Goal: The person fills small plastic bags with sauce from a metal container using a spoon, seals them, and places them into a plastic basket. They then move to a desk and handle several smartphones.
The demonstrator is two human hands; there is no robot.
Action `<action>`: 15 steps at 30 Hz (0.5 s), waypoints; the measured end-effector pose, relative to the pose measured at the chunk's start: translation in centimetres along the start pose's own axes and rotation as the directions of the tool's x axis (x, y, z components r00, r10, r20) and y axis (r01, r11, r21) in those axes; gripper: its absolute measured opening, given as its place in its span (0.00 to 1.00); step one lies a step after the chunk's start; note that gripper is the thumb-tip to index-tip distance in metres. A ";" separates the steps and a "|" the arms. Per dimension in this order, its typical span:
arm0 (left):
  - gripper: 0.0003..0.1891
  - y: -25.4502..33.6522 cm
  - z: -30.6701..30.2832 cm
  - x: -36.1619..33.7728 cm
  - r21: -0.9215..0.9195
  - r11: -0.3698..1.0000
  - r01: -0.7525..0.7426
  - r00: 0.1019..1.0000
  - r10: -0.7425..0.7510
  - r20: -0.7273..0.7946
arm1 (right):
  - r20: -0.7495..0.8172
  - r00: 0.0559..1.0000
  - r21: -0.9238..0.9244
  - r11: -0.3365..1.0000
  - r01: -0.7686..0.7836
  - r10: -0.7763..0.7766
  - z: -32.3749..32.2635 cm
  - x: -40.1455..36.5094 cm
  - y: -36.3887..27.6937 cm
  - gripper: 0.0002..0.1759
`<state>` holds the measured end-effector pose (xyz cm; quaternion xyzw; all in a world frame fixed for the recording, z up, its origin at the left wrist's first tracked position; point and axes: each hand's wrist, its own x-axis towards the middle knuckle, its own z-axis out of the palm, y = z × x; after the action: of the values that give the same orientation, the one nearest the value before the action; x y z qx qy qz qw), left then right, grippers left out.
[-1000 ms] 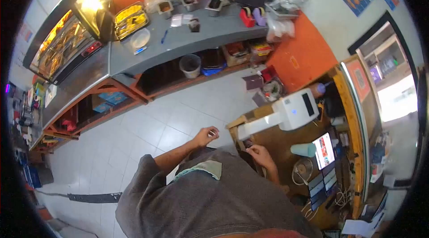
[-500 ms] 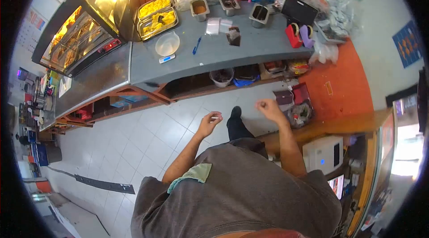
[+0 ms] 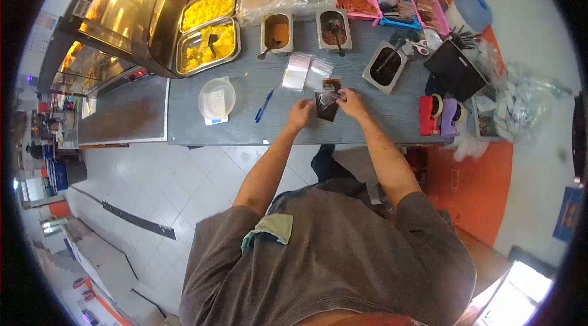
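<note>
Small clear plastic packets of dark sauce lie on the grey counter in front of me. My right hand has its thumb and fingers pinched on the upper right part of a sauce packet. Just left of the packets is my left hand, fingers loosely bent and apart, holding nothing that I can see. Behind them rest flat clear plastic bags. A blue pen and a round translucent tub on a small scale are to the left.
Metal pans hold orange sauce, red sauce and dark sauce. Trays of yellow food stand beside a lit display warmer. Tape dispensers and a black tablet-like panel are at right.
I have moved up to the counter. Both hands have gone from above the floor to the sauce packets, and my right hand has taken hold of one.
</note>
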<state>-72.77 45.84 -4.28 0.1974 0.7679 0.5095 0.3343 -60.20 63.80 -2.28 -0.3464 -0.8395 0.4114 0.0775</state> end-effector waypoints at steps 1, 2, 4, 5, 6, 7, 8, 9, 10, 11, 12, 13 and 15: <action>0.22 -1.5 1.5 2.2 -0.018 0.998 0.052 0.996 -0.054 -0.078 | 0.138 0.989 -0.017 0.999 -0.049 0.051 -0.6 0.3 -0.1 0.11; 0.21 -2.3 2.5 3.5 -0.036 0.994 0.100 0.982 -0.104 -0.155 | 0.270 0.958 -0.037 0.995 -0.093 0.100 -1.1 0.7 -0.4 0.11; 0.20 0.0 3.0 3.6 -0.055 0.982 0.179 0.976 -0.184 -0.114 | 0.324 0.940 0.009 0.994 -0.111 0.102 -2.2 0.5 -1.7 0.10; 0.20 1.4 3.0 3.5 -0.068 0.968 0.241 0.967 -0.246 -0.066 | 0.361 0.927 0.057 0.990 -0.127 0.099 -2.6 0.5 -2.2 0.09; 0.20 1.6 3.0 3.5 -0.068 0.965 0.252 0.964 -0.256 -0.073 | 0.373 0.923 0.060 0.990 -0.129 0.098 -2.2 0.7 -1.8 0.09; 0.18 1.7 3.2 3.3 -0.087 0.964 0.251 0.962 -0.258 -0.092 | 0.191 0.971 0.047 0.989 0.139 -0.146 -1.6 0.8 -1.2 0.08; 0.17 1.8 3.4 3.2 -0.106 0.963 0.247 0.960 -0.258 -0.108 | 0.008 0.921 -0.015 0.921 0.390 -0.390 -1.1 1.0 -0.6 0.08; 0.17 2.1 3.3 3.0 -0.105 0.962 0.252 0.958 -0.263 -0.109 | 0.012 0.921 -0.012 0.921 0.389 -0.389 -0.8 1.6 -0.6 0.08; 0.17 2.3 3.2 2.8 -0.137 0.965 0.223 0.968 -0.236 -0.082 | -0.134 0.871 -0.069 0.882 0.467 -0.472 -0.4 2.5 -0.6 0.08; 0.16 2.5 3.0 2.6 -0.171 0.966 0.192 0.977 -0.204 -0.057 | -0.272 0.789 -0.140 0.834 0.533 -0.550 -0.1 3.2 -0.5 0.08; 0.16 2.5 2.9 2.5 -0.174 0.966 0.191 0.977 -0.204 -0.062 | -0.269 0.788 -0.140 0.832 0.537 -0.554 -0.4 3.5 -0.8 0.08; 0.16 2.5 2.6 2.3 -0.185 0.971 0.153 0.986 -0.163 -0.036 | -0.092 0.934 0.092 0.931 0.353 -0.345 -0.8 3.7 -1.1 0.08; 0.17 2.2 2.1 1.7 -0.200 0.973 0.114 0.993 -0.119 -0.014 | 0.140 0.980 0.268 0.958 0.102 -0.143 -1.5 3.8 -2.0 0.08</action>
<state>-72.50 49.20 -3.37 0.1112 0.7278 0.5656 0.3715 -63.49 66.37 -0.42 -0.2467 -0.8017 0.5383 0.0808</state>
